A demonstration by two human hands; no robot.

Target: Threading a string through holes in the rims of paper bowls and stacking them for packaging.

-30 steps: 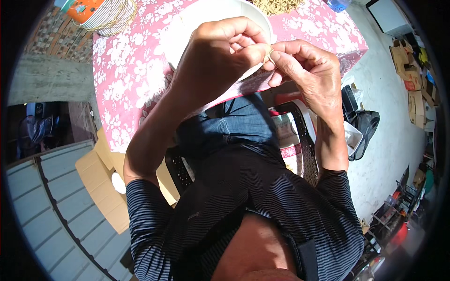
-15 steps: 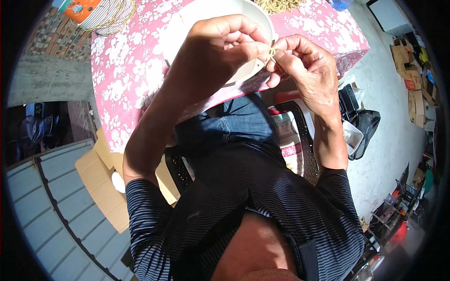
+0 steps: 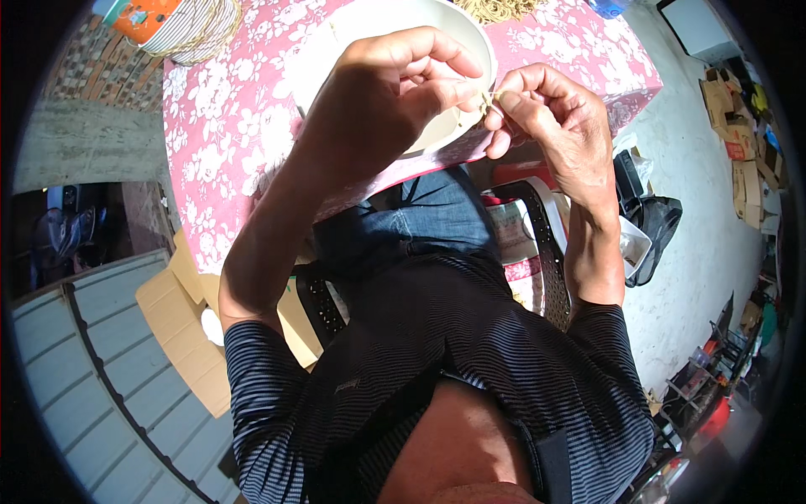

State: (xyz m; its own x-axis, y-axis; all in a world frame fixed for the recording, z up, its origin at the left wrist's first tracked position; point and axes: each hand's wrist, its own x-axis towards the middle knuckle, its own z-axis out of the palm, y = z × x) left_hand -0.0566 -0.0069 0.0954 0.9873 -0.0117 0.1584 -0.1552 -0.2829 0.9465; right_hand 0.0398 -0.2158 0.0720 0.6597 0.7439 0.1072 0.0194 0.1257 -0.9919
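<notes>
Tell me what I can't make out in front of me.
In the head view:
Cord: too small to tell whether it is knotted.
Bowl: partly behind the left hand, also cut off by the top edge.
Heap of strands: cut off by the top edge.
Blue thing: cut off likewise, kind unclear.

The left grip [image 3: 390, 84] and right grip [image 3: 558, 122] are pinching a thin pale-yellow strand [image 3: 488, 101] between thumb and forefinger, the fingertips nearly meeting. Both are working above the near right edge of a round white basin [image 3: 478, 35], which is resting on the surface [image 3: 621, 63] under a pink cloth [image 3: 214, 160] with white flowers. Beyond the basin, a heap of yellowish strands [image 3: 495, 10] is lying. At far left, an orange-and-white container [image 3: 159, 29] is standing, more strands [image 3: 220, 29] draping over its side.
</notes>
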